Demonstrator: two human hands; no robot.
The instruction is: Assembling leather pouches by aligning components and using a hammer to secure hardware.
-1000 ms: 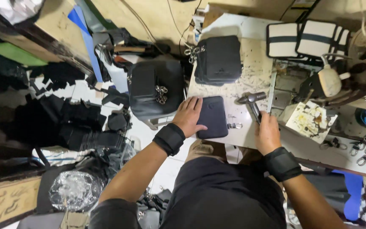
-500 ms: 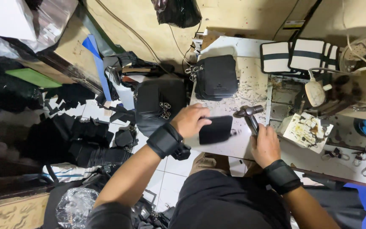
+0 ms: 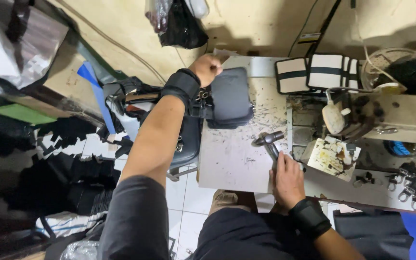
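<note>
A person seated at a scuffed, pale worktop (image 3: 232, 159) flecked with dark scraps reaches the left hand (image 3: 207, 67) to the far edge of the worktop, its grip clenched at the corner of a stack of dark padded panels (image 3: 229, 98) lying there. The right hand (image 3: 287, 180), at the near right corner of the worktop, has its grip grasping the handle of a metal hammer (image 3: 267, 140) whose head rests on the surface just right of the stack. Both wrists wear black bands. Beyond the stack, against the cream wall (image 3: 266, 24), lie two cream pouches with dark stripes (image 3: 316, 72); a black plastic bag (image 3: 179, 24) hangs on the wall above the stack. Right of the worktop a stained white block (image 3: 333, 156) sits beside a cluttered machine area, with metal clasps (image 3: 410, 185) spread on a white board farther right. Left of the worktop, a black bag (image 3: 188, 139) hangs off its edge, and cut pieces of black material (image 3: 49, 159) are strewn across the white tiled floor (image 3: 184, 202).
</note>
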